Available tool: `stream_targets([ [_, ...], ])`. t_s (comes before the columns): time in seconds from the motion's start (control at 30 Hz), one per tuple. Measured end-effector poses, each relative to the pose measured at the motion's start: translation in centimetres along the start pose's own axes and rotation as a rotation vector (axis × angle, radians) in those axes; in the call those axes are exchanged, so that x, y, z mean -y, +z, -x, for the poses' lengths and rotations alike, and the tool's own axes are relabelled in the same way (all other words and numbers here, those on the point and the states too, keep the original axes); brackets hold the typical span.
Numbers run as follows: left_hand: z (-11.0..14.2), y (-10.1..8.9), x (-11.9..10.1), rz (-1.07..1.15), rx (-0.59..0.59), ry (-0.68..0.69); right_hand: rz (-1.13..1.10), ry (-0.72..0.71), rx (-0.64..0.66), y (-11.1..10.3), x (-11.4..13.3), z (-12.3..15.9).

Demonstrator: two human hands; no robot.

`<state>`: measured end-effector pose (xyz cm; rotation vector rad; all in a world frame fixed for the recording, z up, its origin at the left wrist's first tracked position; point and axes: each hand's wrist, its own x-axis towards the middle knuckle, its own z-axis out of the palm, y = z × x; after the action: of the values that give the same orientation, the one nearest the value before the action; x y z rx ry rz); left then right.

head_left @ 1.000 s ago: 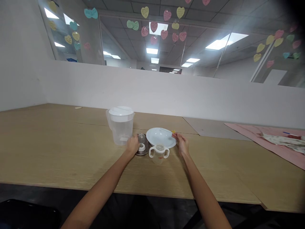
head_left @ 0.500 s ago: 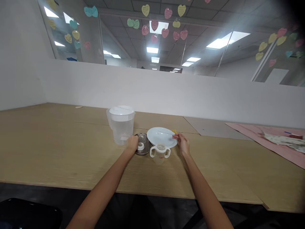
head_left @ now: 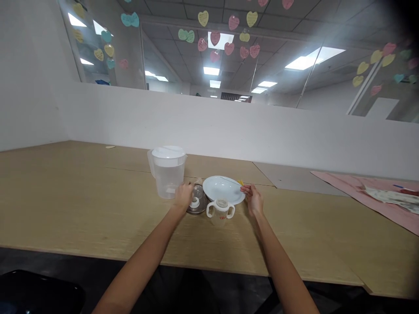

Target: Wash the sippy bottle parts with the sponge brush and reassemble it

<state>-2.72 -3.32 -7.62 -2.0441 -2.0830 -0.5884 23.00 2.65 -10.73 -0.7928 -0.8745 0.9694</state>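
Observation:
My left hand (head_left: 184, 195) is closed at the left edge of a round metal tray (head_left: 197, 211); a small, pale translucent piece (head_left: 198, 180) shows just beyond its fingertips. On the tray are a clear dome-shaped cover (head_left: 198, 190) and a white ring-like part (head_left: 194, 202). My right hand (head_left: 254, 200) has its fingers stretched out over the right rim of a white oval plate (head_left: 218, 192). A thin rod with a yellow end (head_left: 241, 182) lies across that plate, close to those fingertips. In front stands a clear two-handled cup (head_left: 220, 213) with white handles.
A translucent lidded pitcher (head_left: 169, 172) stands just left of the tray. At the far right, a pink cloth (head_left: 340, 185) carries a patterned cloth (head_left: 391, 198) and a blue pen-like item. A white wall (head_left: 209, 126) bounds the wooden table (head_left: 98, 209) at the back.
My left hand has turned slightly and its fingertips have come up, and the pale piece beyond them now shows. The right hand stays by the plate rim. The whole view has shifted a little.

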Motion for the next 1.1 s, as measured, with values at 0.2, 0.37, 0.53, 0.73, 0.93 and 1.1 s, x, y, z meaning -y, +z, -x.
stream_targets([
  [0.2,-0.9,-0.9,-1.2,0.573,-0.444,0.015,-0.137,0.054,-0.004,-1.0,0.0,-1.1],
  [0.37,-1.6,-0.5,-3.7,0.761,-0.471,0.188,-0.256,0.054,-0.012,-1.7,0.4,-1.3],
  [0.53,-1.1,1.3,-5.6,0.746,-0.278,0.362,-0.255,-0.014,0.043,-2.1,0.7,-1.2],
  [0.73,-1.2,2.9,-5.6,0.674,-0.239,0.409,-0.247,0.031,0.096,-1.8,1.4,-1.0],
  [0.93,-1.4,4.6,-5.2,0.54,-0.198,0.461,-0.22,0.045,0.121,-1.1,1.4,-0.5],
  [1.1,-1.3,4.9,-5.0,0.471,-0.148,0.509,-0.208,0.054,0.084,-1.0,1.4,-0.2],
])
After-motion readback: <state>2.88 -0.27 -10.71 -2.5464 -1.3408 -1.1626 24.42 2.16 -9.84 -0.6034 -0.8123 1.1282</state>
